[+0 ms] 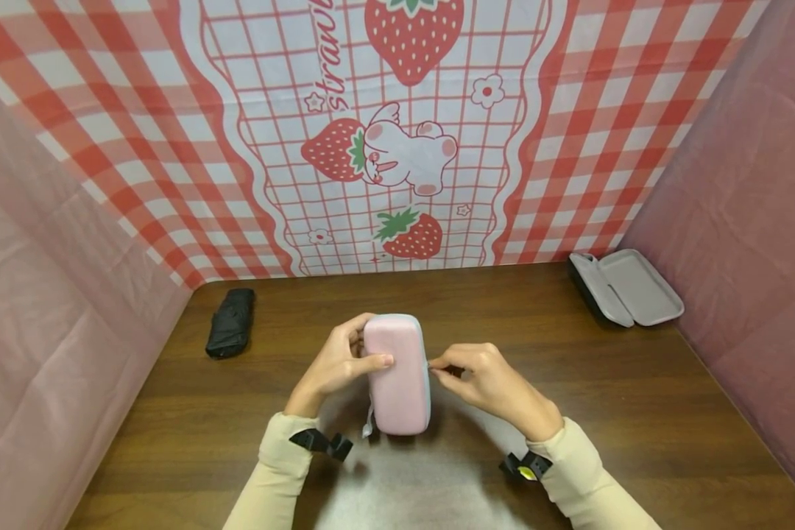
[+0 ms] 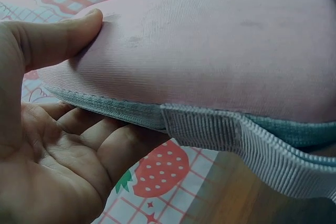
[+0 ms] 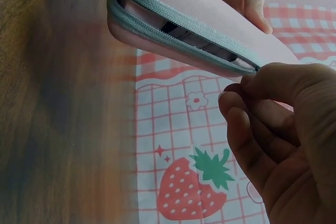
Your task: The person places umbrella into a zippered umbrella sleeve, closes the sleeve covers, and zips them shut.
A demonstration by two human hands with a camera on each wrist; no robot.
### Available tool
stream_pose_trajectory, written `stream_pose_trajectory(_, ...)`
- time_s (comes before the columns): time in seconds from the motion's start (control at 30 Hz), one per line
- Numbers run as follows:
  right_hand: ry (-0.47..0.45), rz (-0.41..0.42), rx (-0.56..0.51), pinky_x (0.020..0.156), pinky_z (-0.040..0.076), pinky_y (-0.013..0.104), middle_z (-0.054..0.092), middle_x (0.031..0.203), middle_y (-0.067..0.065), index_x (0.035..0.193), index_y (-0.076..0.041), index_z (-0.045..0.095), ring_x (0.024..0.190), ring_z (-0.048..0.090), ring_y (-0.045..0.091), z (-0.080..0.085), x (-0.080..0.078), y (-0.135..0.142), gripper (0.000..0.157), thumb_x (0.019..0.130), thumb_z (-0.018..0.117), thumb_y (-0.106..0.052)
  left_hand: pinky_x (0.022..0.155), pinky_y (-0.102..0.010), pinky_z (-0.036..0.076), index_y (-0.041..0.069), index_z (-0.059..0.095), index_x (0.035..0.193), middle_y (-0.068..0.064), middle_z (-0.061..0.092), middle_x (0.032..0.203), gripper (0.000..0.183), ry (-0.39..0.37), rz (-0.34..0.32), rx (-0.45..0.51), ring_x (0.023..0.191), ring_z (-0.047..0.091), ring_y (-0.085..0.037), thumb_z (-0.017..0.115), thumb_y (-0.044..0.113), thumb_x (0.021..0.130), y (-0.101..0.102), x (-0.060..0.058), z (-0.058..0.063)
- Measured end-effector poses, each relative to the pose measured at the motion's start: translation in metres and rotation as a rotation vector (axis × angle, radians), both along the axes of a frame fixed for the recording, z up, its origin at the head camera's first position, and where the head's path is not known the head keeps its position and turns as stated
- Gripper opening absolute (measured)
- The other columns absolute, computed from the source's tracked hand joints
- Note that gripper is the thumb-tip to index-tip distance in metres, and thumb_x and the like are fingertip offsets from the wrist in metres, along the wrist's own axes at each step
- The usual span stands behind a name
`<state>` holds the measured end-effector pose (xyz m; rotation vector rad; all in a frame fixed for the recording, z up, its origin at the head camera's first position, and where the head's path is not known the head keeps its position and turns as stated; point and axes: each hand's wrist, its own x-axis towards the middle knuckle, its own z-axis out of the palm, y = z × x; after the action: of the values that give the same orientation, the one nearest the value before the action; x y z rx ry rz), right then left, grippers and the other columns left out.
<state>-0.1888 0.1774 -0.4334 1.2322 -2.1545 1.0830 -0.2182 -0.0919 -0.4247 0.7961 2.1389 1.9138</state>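
A pink hard-shell zip case [image 1: 397,394] stands on end over the table, held by my left hand [image 1: 334,362]. The left thumb lies across its broad face and the fingers are behind. At the case's right edge, my right hand [image 1: 490,379] pinches at the zipper with thumb and forefinger; the pull itself is hidden by the fingertips. In the right wrist view the teal zipper [image 3: 181,19] is parted along one stretch up to the fingertips, with something dark inside. A grey ribbed strap [image 2: 202,127] hangs from the side nearest my left palm.
On the wooden table [image 1: 503,478], a folded black item [image 1: 230,324] lies at the back left. A grey case [image 1: 642,287] lies spread open at the back right. A strawberry-print cloth [image 1: 397,103] hangs behind, and pink cloth walls stand on both sides.
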Motion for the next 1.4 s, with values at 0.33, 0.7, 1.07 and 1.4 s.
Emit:
stream_pose_trajectory(0.33,0.005,0.006,0.0,0.059,0.054,0.016,0.075,0.082,0.005,0.09,-0.003,0.077,0.068,0.065,0.007,0.0,-0.001,-0.002,0.025,0.076,0.076,0.017,0.069,-0.03,0.06,-0.01,0.058,0.127,-0.003,0.071,0.098,0.05,-0.003,0.014,0.087,0.081,0.071,-0.012,0.077,0.008,0.085,0.0,-0.003,-0.005)
stream_pose_trajectory(0.7,0.012,0.003,0.013,0.057,0.055,0.02,0.075,0.081,0.005,0.089,-0.001,0.077,0.067,0.065,0.007,-0.001,-0.001,-0.001,0.024,0.075,0.075,0.018,0.071,-0.029,0.06,-0.014,0.055,0.124,0.003,0.073,0.095,0.048,-0.056,0.033,0.182,0.082,0.071,-0.012,0.074,0.004,0.084,0.001,-0.003,-0.005)
stream_pose_trajectory(1.07,0.02,0.009,0.007,0.057,0.056,0.021,0.076,0.081,0.006,0.089,-0.002,0.077,0.068,0.066,0.008,0.0,0.0,-0.002,0.024,0.074,0.076,0.018,0.066,-0.028,0.06,-0.007,0.058,0.125,0.001,0.072,0.094,0.045,-0.136,0.129,0.336,0.079,0.071,-0.012,0.07,-0.007,0.081,0.003,0.0,0.0)
stream_pose_trajectory(1.4,0.017,0.009,0.009,0.057,0.055,0.021,0.075,0.081,0.005,0.09,-0.003,0.077,0.067,0.065,0.006,-0.001,0.0,-0.001,0.026,0.074,0.076,0.018,0.067,-0.029,0.061,-0.01,0.054,0.133,-0.001,0.073,0.096,0.051,-0.183,0.182,0.396,0.08,0.072,-0.013,0.067,-0.009,0.083,0.002,0.001,0.006)
